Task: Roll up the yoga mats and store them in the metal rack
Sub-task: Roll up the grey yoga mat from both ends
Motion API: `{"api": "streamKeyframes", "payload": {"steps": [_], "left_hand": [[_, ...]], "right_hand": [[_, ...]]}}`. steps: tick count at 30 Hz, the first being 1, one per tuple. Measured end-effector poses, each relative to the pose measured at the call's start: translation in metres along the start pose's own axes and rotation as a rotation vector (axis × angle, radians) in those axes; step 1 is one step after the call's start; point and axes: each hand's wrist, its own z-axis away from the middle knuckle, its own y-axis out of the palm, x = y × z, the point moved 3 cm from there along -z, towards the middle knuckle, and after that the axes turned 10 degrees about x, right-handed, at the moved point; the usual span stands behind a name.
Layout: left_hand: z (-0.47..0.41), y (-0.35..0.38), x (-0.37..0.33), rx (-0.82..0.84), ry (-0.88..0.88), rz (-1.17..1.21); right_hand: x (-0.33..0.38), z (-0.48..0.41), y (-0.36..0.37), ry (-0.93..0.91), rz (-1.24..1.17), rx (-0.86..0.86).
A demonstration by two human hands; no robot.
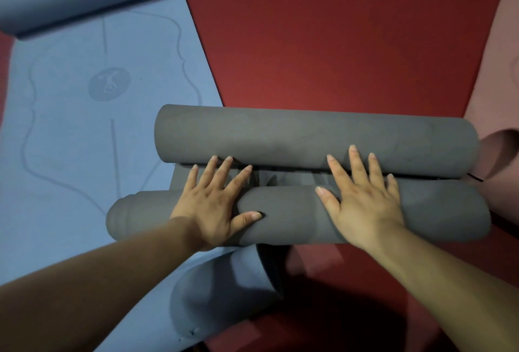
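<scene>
Two rolls on grey mat (matte, near roll uneven).

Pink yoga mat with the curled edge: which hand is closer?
Right. The right hand rests on the grey rolled mat, left of the pink yoga mat; the left hand lies farther left, near the blue yoga mat.

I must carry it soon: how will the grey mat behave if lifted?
Likely soft, floppy: the grey mat dents under the left hand. Probably uncoils or rolls once released: two round coils, the right hand also pressing.
</scene>
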Motion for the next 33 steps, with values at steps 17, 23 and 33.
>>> {"api": "streamKeyframes", "payload": {"steps": [17,23,33], "left_hand": [[-0.013,-0.008,-0.003,-0.03,-0.089,0.03],[-0.027,-0.015,0.005,-0.006,-0.102,0.073],[-0.026,-0.024,0.001,-0.07,-0.094,0.051]], "right_hand": [[-0.002,-0.028,-0.015,-0.028,-0.019,0.009],[-0.005,-0.015,-0.011,-0.041,0.002,-0.028],[-0.006,-0.026,-0.017,-0.035,-0.003,-0.036]]}}
